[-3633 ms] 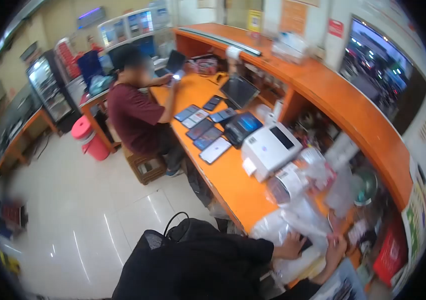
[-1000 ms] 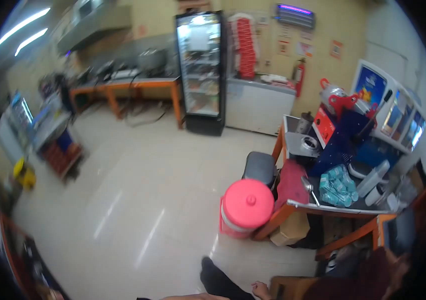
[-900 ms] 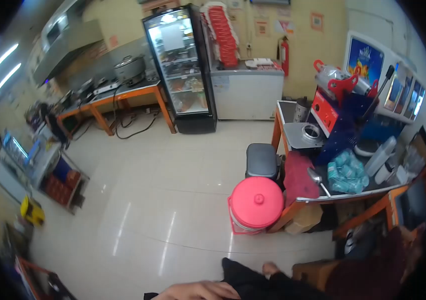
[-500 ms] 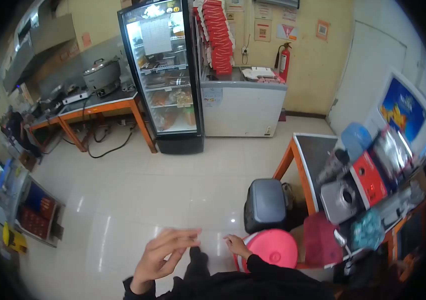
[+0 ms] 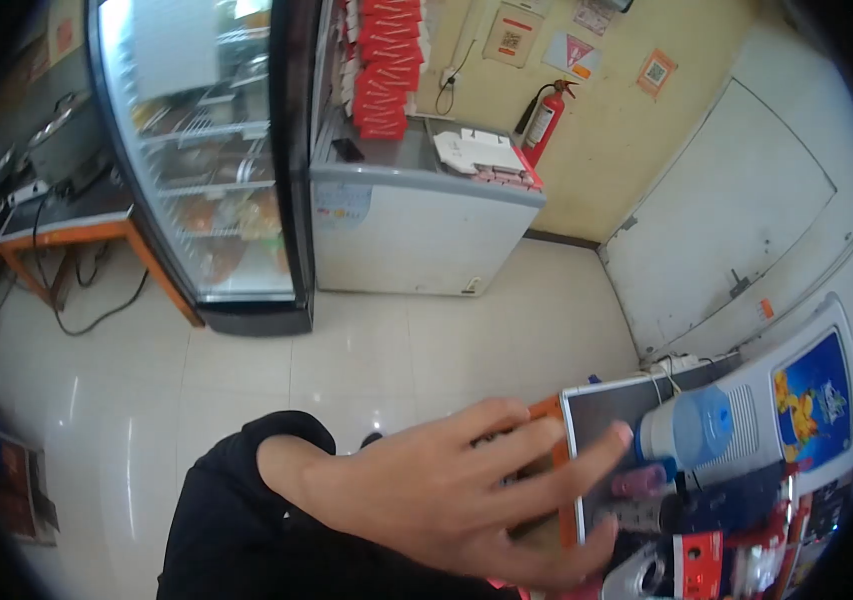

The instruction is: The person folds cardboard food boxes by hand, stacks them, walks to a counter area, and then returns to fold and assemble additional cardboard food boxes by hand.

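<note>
My left hand (image 5: 447, 480) reaches across the lower middle of the view toward the right, its back facing up. The fingers are spread and slightly bent, with nothing held. A black sleeve (image 5: 247, 510) covers the arm. The hand passes in front of the edge of a dark-topped table (image 5: 602, 410) with orange legs. Beyond the fingertips stand a blue and clear water jug (image 5: 702, 425) and a small pink bottle (image 5: 642, 480). A red box (image 5: 699, 560) is below them. My right hand is out of view.
A white chest freezer (image 5: 417, 235) carries stacked red cartons (image 5: 387, 70) and flattened white boxes (image 5: 482, 152). Left of it stands a glass-door fridge (image 5: 292, 315). A fire extinguisher (image 5: 547, 120) hangs on the wall near a white door (image 5: 717, 220). A rice cooker (image 5: 62, 150) sits at far left.
The view has swung right and closer to the freezer and table. My left hand has reached from lower left toward the table. My right hand has left the view.
</note>
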The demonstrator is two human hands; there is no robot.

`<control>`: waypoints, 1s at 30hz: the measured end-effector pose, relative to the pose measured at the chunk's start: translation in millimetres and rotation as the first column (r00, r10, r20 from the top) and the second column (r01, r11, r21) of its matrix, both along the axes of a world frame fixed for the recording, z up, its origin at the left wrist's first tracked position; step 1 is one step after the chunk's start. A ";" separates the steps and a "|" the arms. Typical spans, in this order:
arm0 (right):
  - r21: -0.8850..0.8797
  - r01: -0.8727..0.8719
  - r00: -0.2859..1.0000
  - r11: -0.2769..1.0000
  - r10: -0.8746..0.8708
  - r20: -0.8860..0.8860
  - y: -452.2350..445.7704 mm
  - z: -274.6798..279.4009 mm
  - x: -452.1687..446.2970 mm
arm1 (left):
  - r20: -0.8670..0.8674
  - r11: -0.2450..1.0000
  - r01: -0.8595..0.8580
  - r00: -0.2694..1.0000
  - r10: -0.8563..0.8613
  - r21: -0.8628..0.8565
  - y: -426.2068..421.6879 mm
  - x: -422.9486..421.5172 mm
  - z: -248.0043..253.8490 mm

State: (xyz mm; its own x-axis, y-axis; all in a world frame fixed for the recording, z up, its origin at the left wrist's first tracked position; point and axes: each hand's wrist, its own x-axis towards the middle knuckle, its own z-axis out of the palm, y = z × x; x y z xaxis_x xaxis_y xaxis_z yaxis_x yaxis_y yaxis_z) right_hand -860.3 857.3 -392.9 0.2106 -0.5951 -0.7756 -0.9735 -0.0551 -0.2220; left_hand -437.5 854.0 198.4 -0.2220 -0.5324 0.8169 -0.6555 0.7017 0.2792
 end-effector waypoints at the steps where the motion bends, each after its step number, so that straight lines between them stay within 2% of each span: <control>1: -0.006 -0.007 1.000 1.000 0.007 0.001 -20.2 -4.9 19.1 | -0.170 0.979 0.150 0.977 -0.125 0.141 -23.6 11.9 3.0; 4: -0.102 -0.148 0.986 0.984 0.154 0.061 -104.9 -7.7 94.6 | -0.251 0.930 0.330 0.925 -0.284 0.164 -108.0 72.4 16.1; 6: -0.229 -0.166 0.965 0.959 0.206 0.165 -172.4 -1.4 159.3 | -0.436 0.971 0.235 0.871 -0.227 -0.038 -179.7 111.5 -35.1; 7: -0.290 -0.128 0.951 0.948 0.201 0.236 -210.8 8.6 195.2 | -0.493 0.998 0.060 0.868 -0.050 0.005 -210.2 132.5 -53.1; 8: -0.323 -0.001 0.917 0.947 0.130 0.378 -256.5 15.5 238.6 | -0.548 0.989 -0.036 0.835 -0.049 -0.144 -262.2 152.5 -90.7; 9: -0.337 0.115 0.852 0.934 0.081 0.517 -302.5 26.3 283.8 | -0.583 0.990 -0.101 0.801 0.137 0.094 -300.6 175.7 -111.5; 10: -0.455 0.031 0.792 0.890 0.255 0.555 -349.4 34.7 319.4 | -0.574 0.932 -0.151 0.752 0.324 0.328 -336.1 198.9 -131.6; 12: -0.486 0.058 0.729 0.872 0.295 0.617 -435.5 39.6 390.4 | -0.430 0.898 -0.209 0.821 0.376 0.387 -410.7 250.6 -187.2; 13: -0.416 0.132 0.722 0.900 0.201 0.662 -470.7 58.1 424.9 | -0.344 0.884 -0.232 0.857 0.383 0.406 -447.2 276.4 -210.8; 14: -0.357 0.210 0.705 0.910 0.112 0.700 -507.4 78.3 455.5 | -0.317 0.880 -0.231 0.870 0.378 0.415 -485.1 300.2 -226.8; 16: -0.347 0.411 0.603 0.843 0.035 0.797 -564.5 81.9 505.6 | -0.301 0.870 -0.222 0.877 0.375 0.439 -558.5 336.0 -253.1; 19: -0.317 0.575 0.520 0.754 -0.038 0.853 -646.3 116.1 556.0 | -0.260 0.829 -0.256 0.867 0.424 0.498 -671.9 381.5 -297.3; 20: -0.282 0.638 0.482 0.717 -0.086 0.872 -669.7 131.4 572.1 | -0.242 0.808 -0.233 0.877 0.414 0.541 -707.0 391.1 -296.7; 22: -0.317 0.665 0.450 0.676 -0.024 0.893 -719.4 156.7 585.8 | -0.186 0.750 -0.174 0.910 0.370 0.638 -778.5 402.8 -294.8; 24: -0.214 0.731 0.330 0.648 -0.061 0.942 -764.1 177.6 586.0 | -0.072 0.715 -0.248 0.920 0.385 0.654 -839.6 403.4 -313.6; 25: -0.244 0.752 0.342 0.612 -0.047 0.938 -782.7 203.5 587.5 | -0.015 0.703 -0.292 0.918 0.396 0.648 -864.0 403.7 -321.2; 26: -0.279 0.765 0.357 0.580 -0.022 0.934 -801.5 232.0 587.0 | 0.142 0.617 -0.330 0.932 0.333 0.714 -881.5 404.3 -324.5; 28: -0.269 0.796 0.369 0.542 -0.082 0.926 -843.8 256.9 582.0 | 0.415 0.425 -0.446 0.894 0.167 0.788 -907.6 411.4 -324.1; 30: -0.271 0.782 0.379 0.561 -0.083 0.922 -889.4 262.3 574.1 | 0.308 0.353 -0.334 0.942 0.130 0.874 -913.0 418.1 -307.6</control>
